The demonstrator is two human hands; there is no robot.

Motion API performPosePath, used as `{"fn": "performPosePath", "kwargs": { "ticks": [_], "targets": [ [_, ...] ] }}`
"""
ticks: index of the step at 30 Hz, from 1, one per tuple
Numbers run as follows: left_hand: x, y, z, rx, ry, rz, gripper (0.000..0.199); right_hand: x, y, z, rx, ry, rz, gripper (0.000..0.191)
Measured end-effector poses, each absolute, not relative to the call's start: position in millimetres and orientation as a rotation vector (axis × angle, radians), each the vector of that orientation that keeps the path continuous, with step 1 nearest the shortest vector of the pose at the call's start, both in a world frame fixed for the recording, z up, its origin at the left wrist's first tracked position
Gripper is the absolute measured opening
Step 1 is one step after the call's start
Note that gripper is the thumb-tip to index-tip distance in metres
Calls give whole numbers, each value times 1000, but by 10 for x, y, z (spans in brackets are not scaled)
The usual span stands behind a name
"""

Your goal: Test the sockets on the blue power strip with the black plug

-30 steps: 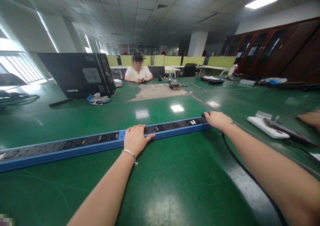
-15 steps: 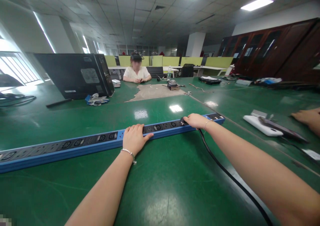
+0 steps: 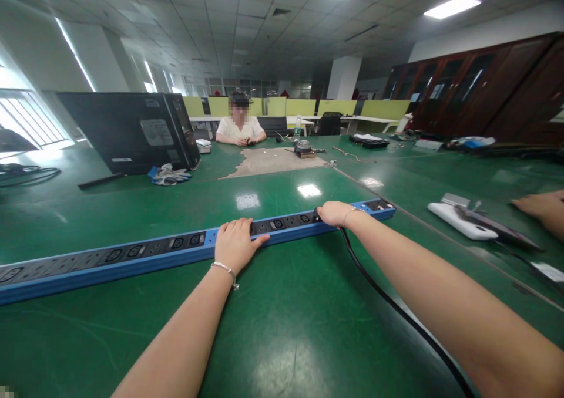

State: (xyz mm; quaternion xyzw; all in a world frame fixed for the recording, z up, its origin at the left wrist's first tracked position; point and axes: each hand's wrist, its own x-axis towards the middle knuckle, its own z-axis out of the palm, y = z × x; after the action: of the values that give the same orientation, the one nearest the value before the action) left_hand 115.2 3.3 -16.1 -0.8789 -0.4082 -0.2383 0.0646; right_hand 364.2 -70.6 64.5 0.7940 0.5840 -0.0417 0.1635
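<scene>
A long blue power strip (image 3: pixel 163 264) with black sockets lies across the green table. My left hand (image 3: pixel 237 245) is laid over its middle, fingers on the far side and thumb along the near edge, gripping it. Near the strip's right end, my right hand (image 3: pixel 335 213) is closed around a black plug (image 3: pixel 316 214) at the sockets. Fingers cover most of the plug, so how deep it sits cannot be told. From under that hand a black cable (image 3: pixel 383 292) curves down to the lower right.
A black computer case (image 3: pixel 118 131) stands at the back left, gloves (image 3: pixel 170 175) beside it. Across the table sits a person (image 3: pixel 240 129). To the right lie a white device (image 3: pixel 460 221) and another person's hand (image 3: pixel 535 204). A round metal part (image 3: pixel 303 147) rests farther back.
My right hand has shifted slightly left along the strip with the plug, and the cable has moved with it. My left hand keeps its place on the strip.
</scene>
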Motion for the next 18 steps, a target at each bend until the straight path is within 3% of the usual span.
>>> {"fn": "performPosePath", "kwargs": {
  "ticks": [18],
  "targets": [
    [1131, 16, -153, -2667, -1182, -707, 59, 3478, -810, 597, 2618, 1486, -189, 43]
  ]
}}
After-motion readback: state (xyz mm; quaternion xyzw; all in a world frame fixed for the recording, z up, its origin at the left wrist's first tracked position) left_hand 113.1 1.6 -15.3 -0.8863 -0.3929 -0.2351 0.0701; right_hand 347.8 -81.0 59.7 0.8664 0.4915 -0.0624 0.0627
